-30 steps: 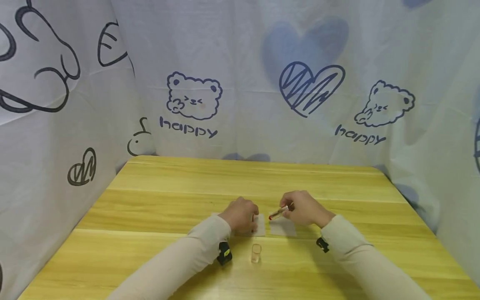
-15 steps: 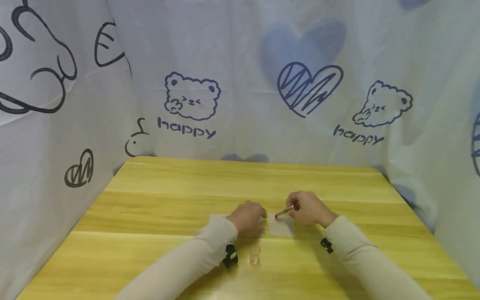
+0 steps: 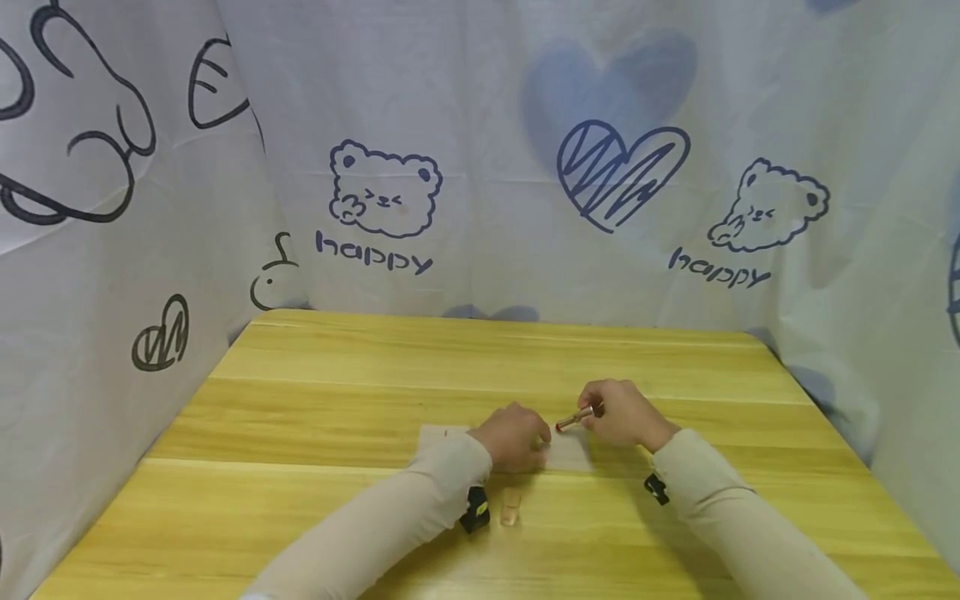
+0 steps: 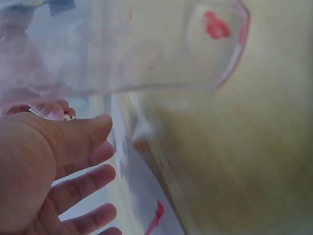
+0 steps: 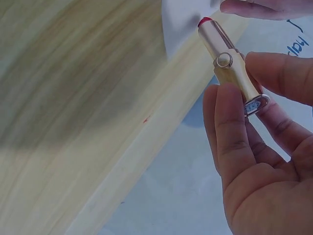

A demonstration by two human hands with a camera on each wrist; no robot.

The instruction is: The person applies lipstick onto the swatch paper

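Observation:
My right hand (image 3: 618, 414) pinches a lipstick (image 3: 576, 417) between thumb and fingers. Its red tip points left, above the far edge of the right sheet of white paper (image 3: 572, 454); in the right wrist view the gold-toned lipstick (image 5: 230, 68) shows a round button. My left hand (image 3: 513, 437) is low over that sheet's left side, and I cannot tell whether it touches. In the left wrist view the fingers (image 4: 83, 183) are extended and hold nothing. Partly behind my left sleeve lies another white sheet (image 3: 431, 437) with a small red mark.
A clear lipstick cap (image 3: 511, 507) stands on the wooden table (image 3: 337, 367) nearer to me, close to my left wrist; it fills the top of the left wrist view. White curtains (image 3: 487, 100) with drawings hang behind the table and along both sides.
My left hand has moved right, from the left sheet to the right one, uncovering a red mark on the left sheet. My right hand has shifted slightly right with the lipstick.

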